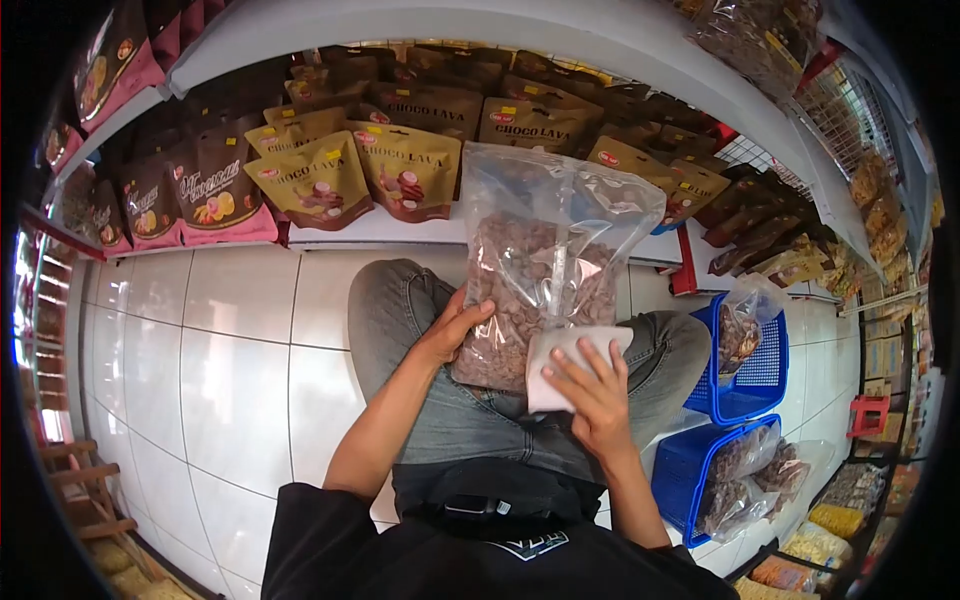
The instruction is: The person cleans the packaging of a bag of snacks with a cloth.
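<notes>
A large clear plastic bag [520,270] full of brown, flat chip-like pieces stands tilted in my lap, its see-through upper part unfilled. My left hand [455,328] grips its lower left side, thumb on the front and the other fingers mostly hidden. On the bag's lower right front, my right hand [590,385] holds a pale pinkish-white folded cloth [545,350] flat against the plastic, fingers spread over it. My crossed legs in grey jeans [390,310] lie under the bag.
Brown and gold Choco Lava pouches [410,170] line the low shelf ahead, with pink-based pouches [225,190] at left. Two blue baskets [675,480] with clear bags stand at my right. A white shelf edge [480,22] overhangs; white tiles [235,390] spread at left.
</notes>
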`<state>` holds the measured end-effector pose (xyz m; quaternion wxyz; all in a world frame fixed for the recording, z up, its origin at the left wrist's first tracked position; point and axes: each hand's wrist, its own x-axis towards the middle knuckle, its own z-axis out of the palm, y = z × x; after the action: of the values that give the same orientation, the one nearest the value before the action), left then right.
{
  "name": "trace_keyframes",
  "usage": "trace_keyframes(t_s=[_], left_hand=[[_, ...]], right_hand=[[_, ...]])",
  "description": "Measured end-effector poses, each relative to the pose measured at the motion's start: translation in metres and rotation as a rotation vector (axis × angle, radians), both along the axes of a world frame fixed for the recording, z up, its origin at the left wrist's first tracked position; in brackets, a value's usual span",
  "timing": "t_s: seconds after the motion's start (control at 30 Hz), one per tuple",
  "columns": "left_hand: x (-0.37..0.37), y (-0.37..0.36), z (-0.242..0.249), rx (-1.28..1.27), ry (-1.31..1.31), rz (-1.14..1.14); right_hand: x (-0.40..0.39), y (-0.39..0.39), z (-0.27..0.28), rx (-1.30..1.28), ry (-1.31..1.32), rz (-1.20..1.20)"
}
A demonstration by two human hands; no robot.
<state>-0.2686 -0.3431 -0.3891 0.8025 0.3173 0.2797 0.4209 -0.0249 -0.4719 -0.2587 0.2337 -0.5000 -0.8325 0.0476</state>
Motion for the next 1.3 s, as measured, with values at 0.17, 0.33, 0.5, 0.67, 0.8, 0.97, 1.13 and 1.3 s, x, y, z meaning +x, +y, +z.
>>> trace_keyframes(t_s=[0.17,0.33,0.5,0.67,0.8,0.97,1.13,1.3], left_hand=[[0.003,0.006,-0.002,0.069,-0.060,-0.040],[-0.001,0.004,-0.015,-0.044,-0.218,-0.089],[-0.006,0.007,-0.017,-0.041,-0.325,-0.118],[-0.003,0.004,0.015,0.020,-0.290,0.002],[-0.007,0.016,-0.004,-0.223,-0.343,-0.267],[-0.004,0.016,0.005,-0.179,-0.310,-0.150],[-0.001,0.015,0.009,-0.192,-0.292,-0.162],[0.000,0.017,-0.002,-0.133,-0.234,-0.168]], right_hand=[[0.003,-0.016,0.014,-0.077,0.038,0.192],[-0.019,0.044,0.067,0.252,0.134,0.050],[-0.053,0.132,0.084,0.218,-0.150,-0.001],[-0.073,0.109,0.064,-0.028,-0.246,0.156],[-0.083,0.070,0.051,-0.042,-0.370,0.244],[-0.079,0.042,0.027,-0.003,-0.425,0.367],[-0.079,0.024,0.010,0.015,-0.501,0.517],[-0.057,0.021,0.007,0.041,-0.595,0.612]])
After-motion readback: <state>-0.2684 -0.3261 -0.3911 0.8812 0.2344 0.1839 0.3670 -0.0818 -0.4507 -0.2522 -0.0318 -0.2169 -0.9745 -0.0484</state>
